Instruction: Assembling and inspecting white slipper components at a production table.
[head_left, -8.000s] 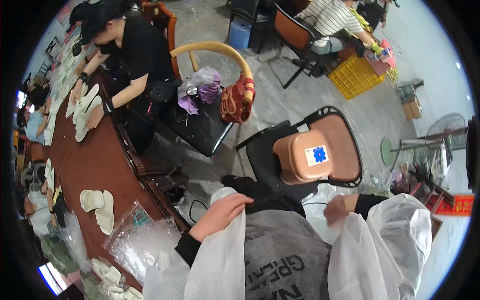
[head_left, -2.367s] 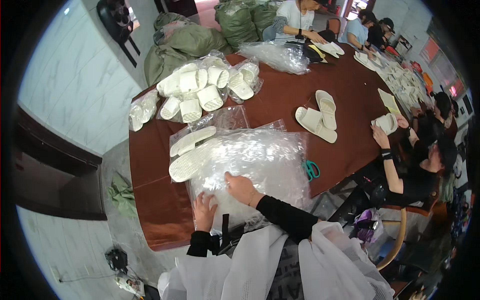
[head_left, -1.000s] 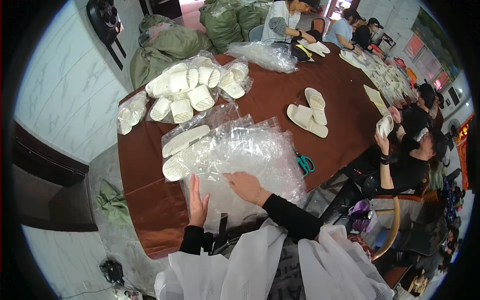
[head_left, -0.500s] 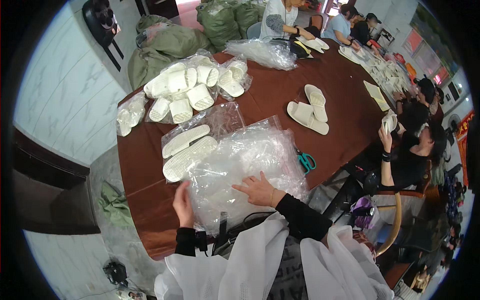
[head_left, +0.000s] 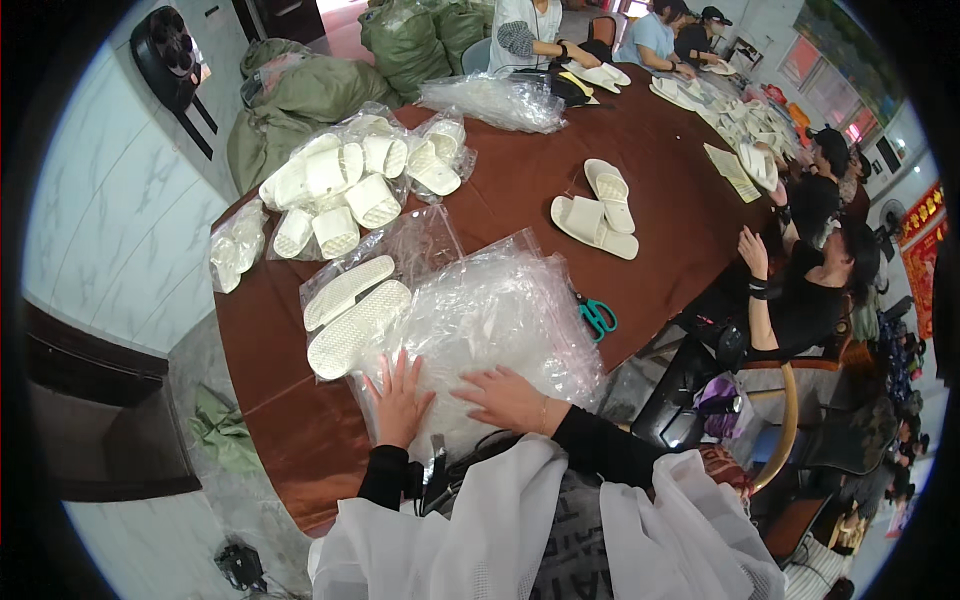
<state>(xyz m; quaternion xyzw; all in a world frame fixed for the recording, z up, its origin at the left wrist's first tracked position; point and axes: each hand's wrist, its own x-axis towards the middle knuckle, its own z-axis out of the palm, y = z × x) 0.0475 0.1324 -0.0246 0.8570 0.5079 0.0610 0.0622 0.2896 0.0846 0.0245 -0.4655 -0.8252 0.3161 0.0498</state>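
Observation:
Both my hands rest on a stack of clear plastic bags (head_left: 490, 310) at the near edge of the table. My left hand (head_left: 399, 405) is spread over the stack's near left corner, nothing in it. Flat and palm-down, my right hand (head_left: 510, 398) lies on the stack's near side with its fingers apart. A pair of white slippers (head_left: 358, 315) lies soles up just beyond my left hand, on or in a clear bag. Farther right, another pair of cream slippers (head_left: 598, 215) sits unwrapped, one partly over the other.
Bagged white slippers (head_left: 340, 185) are heaped at the far left. Teal-handled scissors (head_left: 598, 318) lie right of the bags. More clear plastic (head_left: 500, 102) is on the far side of the brown-covered table (head_left: 690, 240). Co-workers handle slippers along the right and far edges.
My left hand has moved from the stack's edge onto the bags, fingers spread. My right hand has flattened its fingers. The view has shifted slightly. A co-worker's raised hand no longer holds a slipper.

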